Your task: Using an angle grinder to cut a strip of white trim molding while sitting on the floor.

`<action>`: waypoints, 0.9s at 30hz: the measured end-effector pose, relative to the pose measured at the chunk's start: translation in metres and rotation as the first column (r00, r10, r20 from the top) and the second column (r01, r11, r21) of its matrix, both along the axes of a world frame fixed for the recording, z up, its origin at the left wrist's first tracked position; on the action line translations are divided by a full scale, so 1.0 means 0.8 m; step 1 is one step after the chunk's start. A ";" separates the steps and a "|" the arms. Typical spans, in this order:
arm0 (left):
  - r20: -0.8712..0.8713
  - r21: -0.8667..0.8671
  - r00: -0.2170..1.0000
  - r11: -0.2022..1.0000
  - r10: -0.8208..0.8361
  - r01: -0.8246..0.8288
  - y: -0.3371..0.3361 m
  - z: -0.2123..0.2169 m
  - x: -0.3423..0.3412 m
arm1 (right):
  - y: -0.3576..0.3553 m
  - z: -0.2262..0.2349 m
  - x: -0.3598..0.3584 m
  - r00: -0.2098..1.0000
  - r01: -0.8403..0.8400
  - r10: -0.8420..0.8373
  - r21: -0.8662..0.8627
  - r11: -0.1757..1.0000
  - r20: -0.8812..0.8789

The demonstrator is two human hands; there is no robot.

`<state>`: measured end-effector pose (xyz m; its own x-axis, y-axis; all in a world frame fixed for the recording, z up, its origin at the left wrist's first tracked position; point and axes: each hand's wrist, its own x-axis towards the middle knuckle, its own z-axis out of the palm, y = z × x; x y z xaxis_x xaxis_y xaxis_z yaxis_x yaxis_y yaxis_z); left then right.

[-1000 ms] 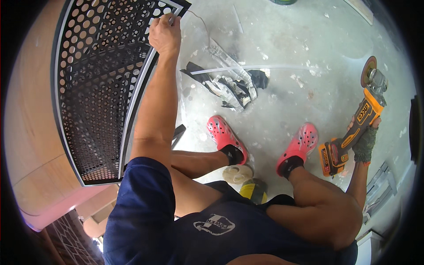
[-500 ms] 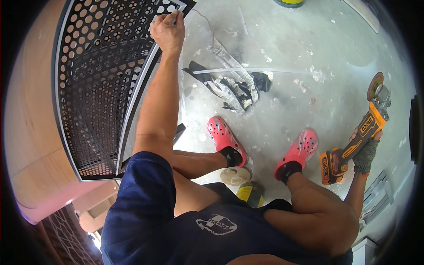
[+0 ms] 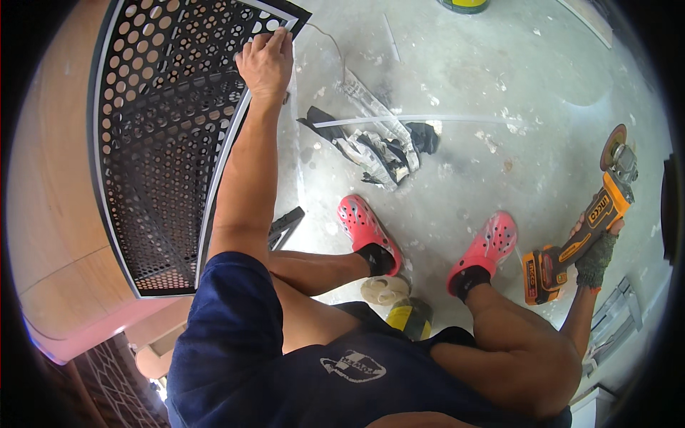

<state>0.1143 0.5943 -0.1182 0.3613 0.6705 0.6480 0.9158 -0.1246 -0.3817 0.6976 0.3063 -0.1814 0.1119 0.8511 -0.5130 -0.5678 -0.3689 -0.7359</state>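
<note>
Nearest to me, down by my knees, a small yellow-and-grey roll (image 3: pixel 409 317) and a pale round thing (image 3: pixel 385 289) lie on the concrete floor (image 3: pixel 499 93), just behind the heel of my left red clog (image 3: pixel 365 230); my right red clog (image 3: pixel 488 247) stands a little apart from it. Out at my right side, my right hand (image 3: pixel 596 251) — in a dark fingerless glove — is wrapped tight around the body of an orange-and-black cordless angle grinder (image 3: pixel 579 232), its battery end toward me and its disc (image 3: pixel 614 145) pointing away, held up off the floor. Beyond my feet, near the middle of the floor, sits a crumpled heap of black-and-white wrapping (image 3: pixel 378 143) with a thin white strip (image 3: pixel 421 119) lying across it. To my left a black perforated metal panel (image 3: pixel 164 128) leans over a curved wooden surface (image 3: pixel 50 214), and a short dark offcut (image 3: pixel 287 222) lies on the floor by the panel's near edge. My left arm stretches up along the panel's right edge, and my bare left hand (image 3: pixel 267 63) grips that edge close to the far corner — fingers curled over the frame, thumb on the floor side. At the floor's far edge the bottom of a yellow-lidded tin (image 3: pixel 465 6) just shows.
</note>
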 end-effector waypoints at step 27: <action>0.000 0.047 0.994 0.993 -0.112 0.112 0.081 -0.033 0.010 | 0.063 -0.091 0.034 0.993 0.105 -0.099 -0.089 0.990 0.070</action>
